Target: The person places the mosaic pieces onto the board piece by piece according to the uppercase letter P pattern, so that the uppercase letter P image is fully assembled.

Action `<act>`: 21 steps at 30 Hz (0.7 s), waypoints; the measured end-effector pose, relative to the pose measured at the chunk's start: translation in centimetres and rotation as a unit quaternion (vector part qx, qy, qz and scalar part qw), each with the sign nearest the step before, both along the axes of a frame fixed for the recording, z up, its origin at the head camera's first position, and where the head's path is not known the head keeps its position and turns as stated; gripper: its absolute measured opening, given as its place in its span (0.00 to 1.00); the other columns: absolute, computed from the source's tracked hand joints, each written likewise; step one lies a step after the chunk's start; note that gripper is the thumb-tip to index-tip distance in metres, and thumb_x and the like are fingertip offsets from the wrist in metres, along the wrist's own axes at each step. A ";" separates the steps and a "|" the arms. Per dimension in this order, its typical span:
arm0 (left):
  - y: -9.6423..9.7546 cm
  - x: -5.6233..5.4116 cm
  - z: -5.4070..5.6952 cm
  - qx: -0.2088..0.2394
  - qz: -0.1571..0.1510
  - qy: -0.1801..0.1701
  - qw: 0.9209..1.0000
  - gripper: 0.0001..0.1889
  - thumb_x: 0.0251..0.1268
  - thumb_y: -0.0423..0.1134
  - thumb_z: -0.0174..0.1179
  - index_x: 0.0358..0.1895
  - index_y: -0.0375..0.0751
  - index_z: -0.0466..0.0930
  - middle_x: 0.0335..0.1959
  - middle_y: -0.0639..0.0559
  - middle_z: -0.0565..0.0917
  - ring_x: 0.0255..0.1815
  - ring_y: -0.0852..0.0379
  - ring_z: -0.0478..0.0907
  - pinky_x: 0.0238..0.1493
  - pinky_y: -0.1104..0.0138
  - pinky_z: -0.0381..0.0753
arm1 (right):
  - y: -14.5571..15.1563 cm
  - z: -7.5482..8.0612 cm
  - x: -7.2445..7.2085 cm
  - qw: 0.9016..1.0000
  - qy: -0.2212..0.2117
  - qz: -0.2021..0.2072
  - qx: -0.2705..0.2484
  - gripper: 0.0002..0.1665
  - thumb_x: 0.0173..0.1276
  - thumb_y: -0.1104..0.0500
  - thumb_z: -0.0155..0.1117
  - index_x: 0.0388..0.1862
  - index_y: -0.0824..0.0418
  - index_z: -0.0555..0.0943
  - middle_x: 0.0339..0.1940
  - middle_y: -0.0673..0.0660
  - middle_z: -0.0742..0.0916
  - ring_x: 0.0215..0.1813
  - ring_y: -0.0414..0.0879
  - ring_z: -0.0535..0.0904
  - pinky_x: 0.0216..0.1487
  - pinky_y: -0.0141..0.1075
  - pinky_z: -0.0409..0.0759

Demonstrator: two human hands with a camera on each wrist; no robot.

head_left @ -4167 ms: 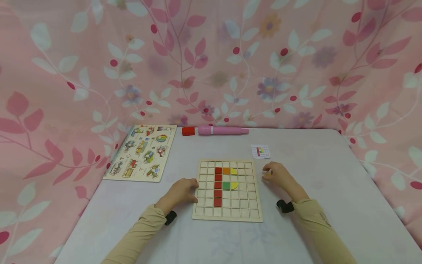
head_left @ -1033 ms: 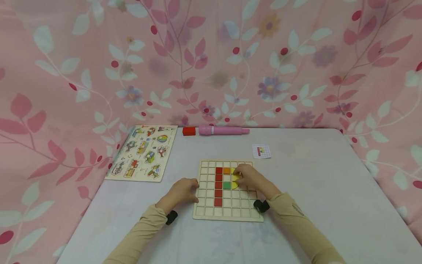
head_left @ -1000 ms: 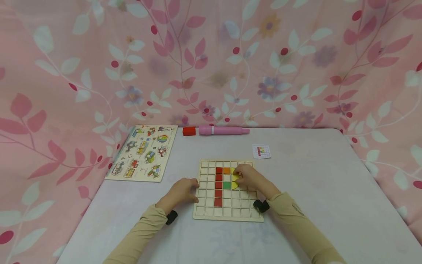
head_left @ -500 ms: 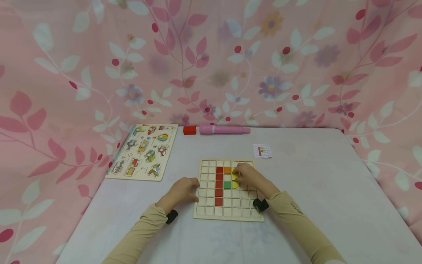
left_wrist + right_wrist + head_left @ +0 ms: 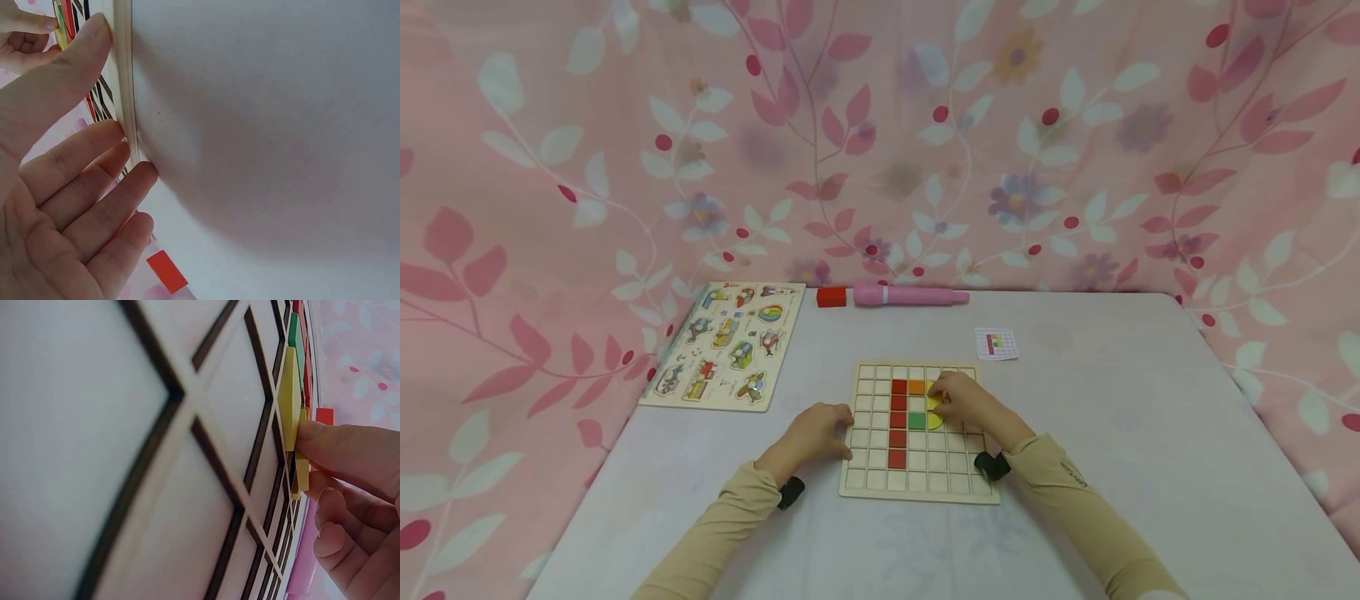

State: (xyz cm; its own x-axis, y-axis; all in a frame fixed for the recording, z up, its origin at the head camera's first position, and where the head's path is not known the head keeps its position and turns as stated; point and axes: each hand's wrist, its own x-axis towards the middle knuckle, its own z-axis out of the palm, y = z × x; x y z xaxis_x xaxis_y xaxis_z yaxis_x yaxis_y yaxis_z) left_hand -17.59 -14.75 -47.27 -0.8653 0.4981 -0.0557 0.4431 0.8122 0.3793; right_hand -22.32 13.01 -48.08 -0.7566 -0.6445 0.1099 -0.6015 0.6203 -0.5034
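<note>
A wooden grid board (image 5: 895, 493) lies flat on the table. On it are a column of red tiles (image 5: 898, 438), an orange tile (image 5: 917, 387), a green tile (image 5: 917, 421) and a rounded yellow tile (image 5: 934, 422). With thumb and finger, my right hand (image 5: 973, 404) pinches a yellow tile (image 5: 304, 469) over the board, level with the gap between the orange and green rows; whether it is seated cannot be told. My left hand (image 5: 808, 435) touches the board's left edge with extended fingers; in the left wrist view, its fingertips (image 5: 112, 128) rest against that edge.
Behind the board lie a small picture card (image 5: 997, 343), a pink microphone-shaped object (image 5: 917, 296) and a red block (image 5: 831, 297). A wooden picture puzzle (image 5: 722, 346) sits at the back left. A floral curtain (image 5: 880, 167) hangs behind the table.
Since about four seconds ago, my right hand has moved left from beside the board onto the grid with the yellow tile. During the last second both hands have stayed nearly still.
</note>
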 end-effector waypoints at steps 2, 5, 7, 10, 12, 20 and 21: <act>0.0 0.0 -0.1 0.001 -0.001 -0.002 1.000 0.25 0.29 0.41 0.75 0.38 0.37 0.81 0.39 0.50 0.80 0.41 0.49 0.76 0.43 0.61 0.73 | 0.0 -0.1 0.0 1.000 -0.001 -0.001 0.000 0.12 0.51 0.66 0.68 0.35 0.70 0.81 0.29 0.55 0.79 0.30 0.44 0.72 0.30 0.30 0.73; -0.1 -0.1 -0.3 -0.002 -0.004 0.000 1.000 0.25 0.29 0.41 0.75 0.38 0.37 0.81 0.39 0.51 0.80 0.41 0.50 0.76 0.42 0.61 0.73 | 0.0 -0.2 0.0 1.000 -0.005 -0.005 0.001 0.12 0.50 0.66 0.68 0.35 0.69 0.81 0.30 0.54 0.79 0.29 0.43 0.71 0.30 0.30 0.73; -0.1 -0.1 -0.4 -0.002 -0.006 0.004 1.000 0.25 0.29 0.41 0.75 0.38 0.37 0.81 0.39 0.51 0.80 0.40 0.51 0.76 0.42 0.62 0.73 | 0.0 -0.2 0.0 1.000 -0.008 -0.008 0.002 0.12 0.50 0.66 0.68 0.35 0.69 0.81 0.30 0.54 0.79 0.28 0.42 0.70 0.29 0.30 0.72; 0.0 0.0 -0.4 -0.002 -0.006 0.008 1.000 0.25 0.29 0.41 0.75 0.38 0.37 0.81 0.39 0.51 0.80 0.40 0.51 0.76 0.42 0.62 0.74 | -0.1 -0.2 0.0 1.000 -0.011 -0.013 0.005 0.12 0.51 0.65 0.68 0.35 0.69 0.81 0.30 0.54 0.79 0.28 0.42 0.70 0.29 0.30 0.72; 0.0 0.0 -0.4 -0.002 -0.005 0.009 1.000 0.25 0.28 0.41 0.75 0.38 0.37 0.81 0.39 0.51 0.80 0.40 0.50 0.76 0.42 0.61 0.74 | -0.1 -0.1 0.1 1.000 -0.014 -0.015 0.008 0.12 0.51 0.64 0.68 0.36 0.69 0.81 0.31 0.54 0.79 0.29 0.42 0.71 0.30 0.30 0.72; 0.1 0.0 -0.1 -0.004 -0.004 0.010 1.000 0.25 0.28 0.41 0.75 0.38 0.37 0.81 0.39 0.51 0.80 0.40 0.50 0.76 0.42 0.62 0.74 | -0.1 0.4 0.2 1.000 -0.012 -0.009 0.006 0.12 0.52 0.65 0.67 0.36 0.69 0.81 0.32 0.56 0.80 0.30 0.44 0.73 0.31 0.31 0.73; 0.0 0.0 0.0 -0.004 -0.004 0.010 1.000 0.25 0.28 0.41 0.75 0.38 0.37 0.81 0.39 0.51 0.80 0.40 0.50 0.76 0.42 0.62 0.74 | 0.0 0.3 0.2 1.000 -0.011 -0.008 0.004 0.12 0.52 0.65 0.67 0.36 0.69 0.81 0.32 0.56 0.80 0.30 0.44 0.73 0.31 0.31 0.73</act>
State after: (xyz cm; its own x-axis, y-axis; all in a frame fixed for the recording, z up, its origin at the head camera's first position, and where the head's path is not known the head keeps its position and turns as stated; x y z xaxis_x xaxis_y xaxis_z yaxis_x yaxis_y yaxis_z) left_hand -17.56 -14.71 -47.29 -0.8618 0.5055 -0.0418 0.4580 0.8109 0.3643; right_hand -22.17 12.97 -47.73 -0.7694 -0.6328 0.0875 -0.5801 0.6346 -0.5107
